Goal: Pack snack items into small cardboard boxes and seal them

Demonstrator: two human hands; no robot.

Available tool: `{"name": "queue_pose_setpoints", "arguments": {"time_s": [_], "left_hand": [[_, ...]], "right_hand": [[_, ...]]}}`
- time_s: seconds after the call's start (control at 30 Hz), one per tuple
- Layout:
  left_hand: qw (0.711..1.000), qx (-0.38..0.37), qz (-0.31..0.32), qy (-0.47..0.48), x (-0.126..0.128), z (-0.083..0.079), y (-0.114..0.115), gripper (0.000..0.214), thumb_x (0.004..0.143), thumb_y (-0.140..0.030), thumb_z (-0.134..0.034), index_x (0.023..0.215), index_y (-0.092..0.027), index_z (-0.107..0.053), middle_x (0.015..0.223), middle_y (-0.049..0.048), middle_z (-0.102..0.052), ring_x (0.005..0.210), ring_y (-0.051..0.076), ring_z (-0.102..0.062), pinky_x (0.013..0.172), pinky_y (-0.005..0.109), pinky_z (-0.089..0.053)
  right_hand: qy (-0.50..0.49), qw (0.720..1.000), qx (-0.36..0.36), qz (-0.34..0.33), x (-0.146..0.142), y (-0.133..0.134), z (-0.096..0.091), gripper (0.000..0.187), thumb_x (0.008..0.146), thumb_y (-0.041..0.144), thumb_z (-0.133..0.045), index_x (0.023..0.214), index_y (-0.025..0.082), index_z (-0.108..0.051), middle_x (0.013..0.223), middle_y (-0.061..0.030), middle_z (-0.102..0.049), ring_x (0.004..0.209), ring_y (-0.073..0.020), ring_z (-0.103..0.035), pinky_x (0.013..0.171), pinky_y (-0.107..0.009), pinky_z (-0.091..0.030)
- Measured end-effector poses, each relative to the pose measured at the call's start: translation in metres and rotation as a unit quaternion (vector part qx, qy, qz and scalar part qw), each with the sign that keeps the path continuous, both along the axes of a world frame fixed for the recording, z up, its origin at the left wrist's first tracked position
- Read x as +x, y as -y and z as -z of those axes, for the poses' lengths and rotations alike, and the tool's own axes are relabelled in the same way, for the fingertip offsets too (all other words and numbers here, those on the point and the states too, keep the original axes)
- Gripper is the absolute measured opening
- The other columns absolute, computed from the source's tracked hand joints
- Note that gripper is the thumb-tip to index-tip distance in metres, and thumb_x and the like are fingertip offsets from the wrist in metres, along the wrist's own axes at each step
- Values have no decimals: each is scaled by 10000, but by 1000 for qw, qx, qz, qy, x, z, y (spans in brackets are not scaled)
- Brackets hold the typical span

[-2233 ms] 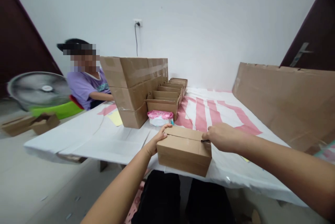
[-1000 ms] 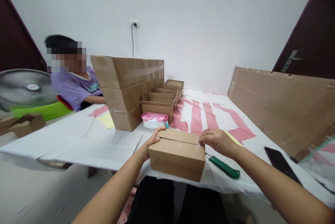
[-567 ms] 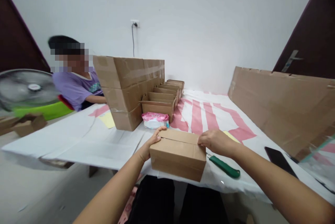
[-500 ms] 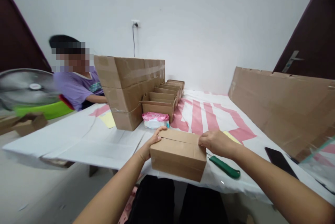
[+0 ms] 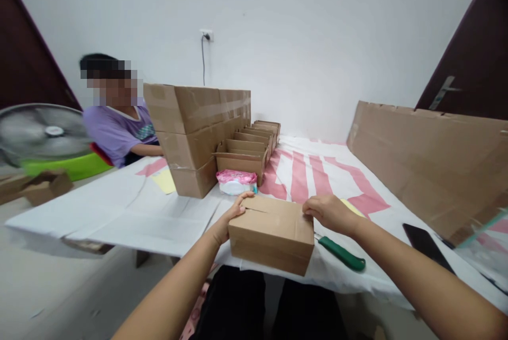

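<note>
A closed cardboard box (image 5: 272, 236) sits at the near edge of the table in front of me. My left hand (image 5: 234, 218) grips its left end, thumb on the top near the flap seam and fingers along the far corner. My right hand (image 5: 323, 213) has its fingers curled together against the top right edge of the box. Whether tape lies under those fingers I cannot make out. Just right of the box lies a green-handled knife (image 5: 342, 253), its blade end toward the box. Behind the box rests a pink and white pack of wipes (image 5: 237, 182).
Stacked closed boxes (image 5: 198, 133) form a wall at left, beside a row of open boxes (image 5: 242, 162). A large cardboard sheet (image 5: 428, 165) stands at right, near a dark phone (image 5: 426, 247). Another person (image 5: 119, 131) sits beyond the stack, near a fan (image 5: 47, 131).
The visible seam between the top flaps has become shorter, its right part no longer showing as a dark line. Both hands stay in nearly the same places on the box.
</note>
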State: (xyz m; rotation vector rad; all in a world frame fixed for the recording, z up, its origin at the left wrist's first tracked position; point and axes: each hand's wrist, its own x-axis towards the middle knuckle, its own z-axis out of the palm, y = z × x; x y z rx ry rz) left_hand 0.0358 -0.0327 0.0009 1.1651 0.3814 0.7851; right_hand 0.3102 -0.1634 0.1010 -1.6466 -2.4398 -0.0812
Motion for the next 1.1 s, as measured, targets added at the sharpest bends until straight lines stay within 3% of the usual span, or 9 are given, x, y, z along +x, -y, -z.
{"name": "queue_pose_setpoints", "arguments": {"time_s": [0.13,0.27,0.4,0.57,0.7,0.8,0.87,1.0,1.1], "left_hand": [[1000,4,5,4,0,0,0,561,702,-393,-624,1211,-286,-415,1150,43,-500,914,234,-570,771,310,-430],[1000,11,-9,-6,0,-2,2,564,699,-391,-620,1213,-268,-424,1133,44,-516,917,233,-568,795,316,-422],[1000,12,-11,-9,0,-2,1,574,692,-395,-626,1214,-264,-427,1126,44,-523,912,235,-572,799,319,-420],[1000,10,-11,-4,0,-1,1,565,688,-390,-634,1202,-267,-435,1130,41,-514,899,225,-570,786,307,-419],[1000,7,-14,-5,0,-2,2,572,691,-386,-628,1211,-263,-423,1109,42,-518,865,216,-572,772,307,-423],[1000,3,-6,-4,1,-1,2,575,695,-388,-623,1217,-272,-413,1119,44,-516,867,221,-579,764,312,-430],[1000,4,-7,-3,1,-1,2,578,688,-392,-628,1213,-271,-419,1131,44,-515,883,227,-580,765,312,-433],[1000,9,-15,-7,1,-2,2,570,682,-384,-628,1205,-261,-434,1117,45,-527,883,223,-580,759,304,-437],[1000,6,-15,-8,0,-2,2,571,684,-379,-632,1206,-263,-433,1104,45,-535,865,217,-584,748,298,-440]], "right_hand": [[-49,997,-28,-61,8,0,-6,217,862,119,-498,925,208,-686,928,-24,-705,853,-133,-637,775,-231,-453],[-57,993,9,-101,10,0,2,210,862,134,-512,823,219,-700,870,-25,-698,803,-135,-637,732,-228,-461],[-49,993,67,-87,6,3,13,232,877,131,-468,760,198,-658,790,-36,-664,728,-135,-607,649,-221,-438],[-39,992,113,-39,0,4,19,187,874,140,-443,813,175,-616,765,-50,-639,701,-154,-577,635,-246,-428],[-70,996,57,-27,4,1,11,181,850,99,-480,824,183,-638,795,-33,-672,728,-147,-602,677,-247,-447],[-93,994,-10,-62,10,1,2,179,821,84,-554,863,208,-676,854,-12,-696,784,-137,-629,719,-235,-461],[-101,991,-18,-82,12,3,0,171,825,106,-578,874,223,-694,885,-12,-699,806,-137,-637,734,-233,-466],[-83,992,36,-86,7,4,6,137,860,185,-571,809,214,-695,834,-27,-673,777,-139,-618,706,-233,-461],[-18,994,96,-52,-2,2,17,170,877,170,-521,780,179,-660,783,-48,-632,738,-155,-580,668,-253,-443]]}}
